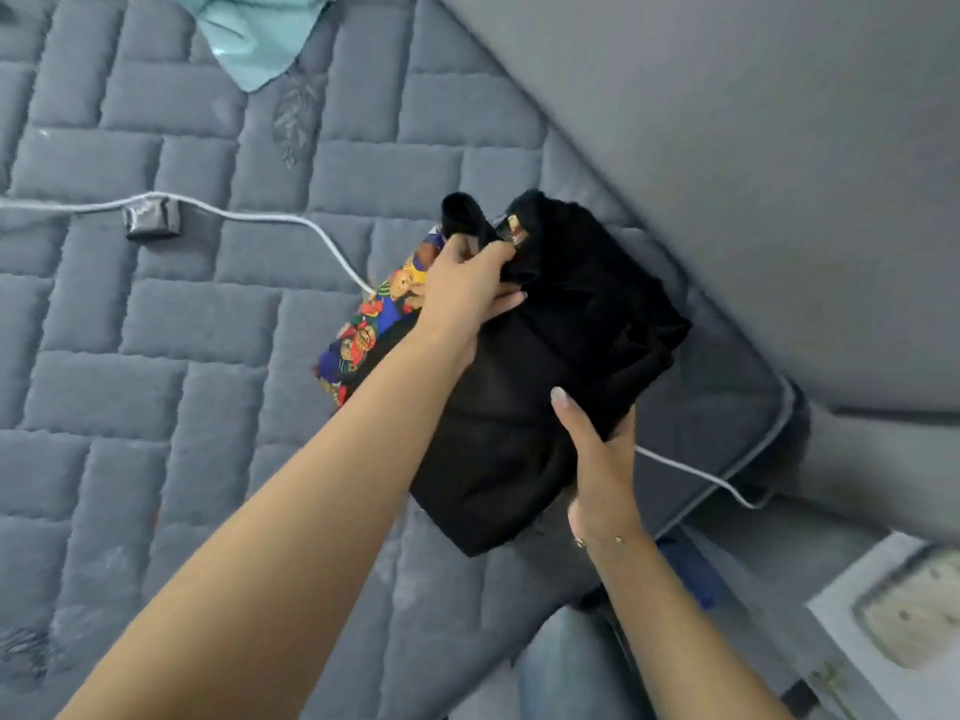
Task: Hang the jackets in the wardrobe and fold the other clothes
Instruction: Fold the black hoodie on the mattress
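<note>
The folded black garment [550,366] lies near the mattress's [156,356] right edge, partly over a colourful printed cloth [374,314], seemingly being stacked there. The left hand [467,288] reaches far, fingers curled, pinching its far end to steady the fold. The right hand [597,459] grips its near-right edge, thumb on top.

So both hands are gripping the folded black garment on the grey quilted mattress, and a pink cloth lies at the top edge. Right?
Not quite: the cloth at the top edge is pale teal, not pink, as the head view shows. Both hands, left and right, do grip the folded black garment on the grey quilted mattress.
</note>
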### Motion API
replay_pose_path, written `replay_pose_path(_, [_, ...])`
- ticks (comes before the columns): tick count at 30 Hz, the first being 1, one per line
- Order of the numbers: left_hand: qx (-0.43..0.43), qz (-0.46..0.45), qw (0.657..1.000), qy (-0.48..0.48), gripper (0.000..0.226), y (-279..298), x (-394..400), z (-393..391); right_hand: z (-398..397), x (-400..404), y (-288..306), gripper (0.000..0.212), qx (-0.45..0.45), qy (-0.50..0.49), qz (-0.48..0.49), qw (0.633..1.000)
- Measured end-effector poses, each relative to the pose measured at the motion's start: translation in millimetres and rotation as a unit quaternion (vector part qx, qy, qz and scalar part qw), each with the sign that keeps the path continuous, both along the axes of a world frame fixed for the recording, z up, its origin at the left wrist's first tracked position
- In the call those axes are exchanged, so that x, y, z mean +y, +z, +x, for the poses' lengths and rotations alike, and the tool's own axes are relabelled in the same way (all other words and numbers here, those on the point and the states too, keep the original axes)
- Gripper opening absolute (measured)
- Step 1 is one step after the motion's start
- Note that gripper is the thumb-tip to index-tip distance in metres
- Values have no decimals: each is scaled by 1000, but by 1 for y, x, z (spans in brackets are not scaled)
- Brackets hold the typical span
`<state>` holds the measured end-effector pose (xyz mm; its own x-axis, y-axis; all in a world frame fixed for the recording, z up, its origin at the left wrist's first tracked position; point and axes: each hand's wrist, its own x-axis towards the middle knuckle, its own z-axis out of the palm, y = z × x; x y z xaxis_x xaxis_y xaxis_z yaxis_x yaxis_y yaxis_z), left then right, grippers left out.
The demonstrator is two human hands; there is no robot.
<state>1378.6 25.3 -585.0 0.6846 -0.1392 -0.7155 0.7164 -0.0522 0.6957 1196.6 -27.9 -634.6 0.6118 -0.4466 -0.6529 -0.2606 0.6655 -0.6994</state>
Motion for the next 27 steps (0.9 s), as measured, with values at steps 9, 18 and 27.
replay_pose_path(9, [-198, 229, 941, -152, 30, -87, -45, 35, 16, -82, -58, 24, 146, -82, -55, 984])
replay_pose_path(18, [-108, 292, 889, -335, 52, -112, -44, 85, 33, -107, -65, 47, 188, -81, 5, 979])
replay_pose_path(27, [-67, 25, 975, -210, 47, -11, 39, 76, 40, -120, 2, 37, 7, 113, -68, 991])
